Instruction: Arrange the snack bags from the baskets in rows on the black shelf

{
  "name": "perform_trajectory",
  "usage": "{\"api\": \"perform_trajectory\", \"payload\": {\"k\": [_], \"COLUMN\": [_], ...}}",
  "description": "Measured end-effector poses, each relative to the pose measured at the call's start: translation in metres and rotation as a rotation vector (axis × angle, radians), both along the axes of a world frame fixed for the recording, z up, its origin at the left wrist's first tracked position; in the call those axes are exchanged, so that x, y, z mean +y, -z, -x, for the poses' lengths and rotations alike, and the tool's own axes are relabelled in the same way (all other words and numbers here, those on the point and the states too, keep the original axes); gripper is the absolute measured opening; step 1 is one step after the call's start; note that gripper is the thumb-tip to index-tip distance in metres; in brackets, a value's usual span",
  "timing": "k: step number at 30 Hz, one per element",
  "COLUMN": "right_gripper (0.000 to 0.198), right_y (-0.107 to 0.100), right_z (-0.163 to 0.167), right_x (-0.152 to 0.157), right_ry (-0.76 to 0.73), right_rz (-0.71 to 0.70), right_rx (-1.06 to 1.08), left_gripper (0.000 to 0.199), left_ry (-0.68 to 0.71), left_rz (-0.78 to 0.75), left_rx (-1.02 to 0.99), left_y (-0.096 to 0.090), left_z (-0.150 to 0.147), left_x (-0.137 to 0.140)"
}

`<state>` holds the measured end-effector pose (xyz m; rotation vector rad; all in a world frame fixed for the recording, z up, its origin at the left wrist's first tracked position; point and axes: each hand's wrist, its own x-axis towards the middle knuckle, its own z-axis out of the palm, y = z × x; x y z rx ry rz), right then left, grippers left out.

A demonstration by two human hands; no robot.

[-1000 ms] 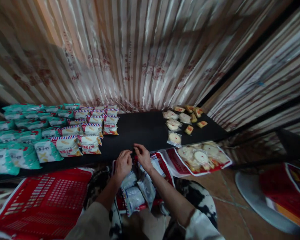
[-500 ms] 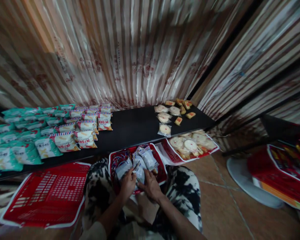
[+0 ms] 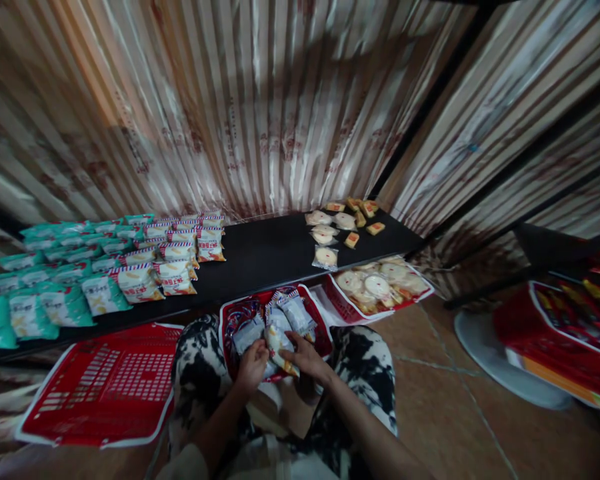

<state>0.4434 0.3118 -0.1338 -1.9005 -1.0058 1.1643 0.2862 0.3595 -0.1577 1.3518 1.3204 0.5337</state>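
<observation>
A red basket (image 3: 327, 331) with a white rim rests between my knees, with several snack bags in it. Over its near part a white-and-yellow snack bag (image 3: 279, 341) is tilted between my hands. My right hand (image 3: 306, 357) grips this bag from the right, thumb and fingers around its side. At the bag's left edge, my left hand (image 3: 253, 367) is closed in a pinch, its fingertips partly hidden. Other snack bags (image 3: 300, 316) lie behind it in the basket, silvery backs up.
A black shelf (image 3: 265, 251) carries rows of green snack bags (image 3: 55, 305), white snack bags (image 3: 139, 283), round wrapped crackers (image 3: 325, 257) and small yellow packets (image 3: 351, 240). A second basket (image 3: 385, 310) of crackers stands at right; an overturned-looking red basket (image 3: 105, 387) lies left.
The snack bag between my hands has turned, now showing its printed yellow-and-white side. My right hand has shifted onto its right side. The view has moved slightly.
</observation>
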Motion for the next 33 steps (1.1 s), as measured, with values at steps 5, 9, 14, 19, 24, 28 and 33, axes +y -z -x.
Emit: {"api": "perform_trajectory", "payload": {"k": [5, 9, 14, 19, 24, 28, 33], "right_gripper": [0.042, 0.044, 0.038, 0.027, 0.022, 0.028, 0.039], "right_y": [-0.017, -0.022, -0.027, -0.037, -0.044, -0.048, -0.053], "right_z": [0.003, 0.004, 0.004, 0.014, 0.027, 0.035, 0.041], "right_x": [0.001, 0.005, 0.012, 0.023, 0.036, 0.045, 0.054], "right_ry": [0.154, 0.157, 0.125, 0.091, 0.083, 0.035, -0.035], "right_rz": [0.078, 0.073, 0.1, 0.114, 0.06, -0.023, -0.069], "right_rx": [0.405, 0.675, 0.936, 1.024, 0.944, 0.857, 0.759], "left_gripper": [0.027, 0.037, 0.048, 0.054, 0.054, 0.053, 0.053], "left_ry": [-0.034, -0.07, -0.127, -0.088, -0.179, -0.262, -0.343], "left_rz": [0.144, 0.225, 0.304, 0.401, 0.39, 0.337, 0.205], "left_rx": [-0.138, -0.271, -0.438, -0.586, -0.631, -0.691, -0.68], "left_y": [-0.008, -0.021, -0.041, -0.058, -0.061, -0.058, -0.057], "left_z": [0.005, 0.008, 0.014, 0.02, 0.024, 0.028, 0.033], "left_x": [0.0, 0.003, 0.006, 0.009, 0.016, 0.024, 0.039]}}
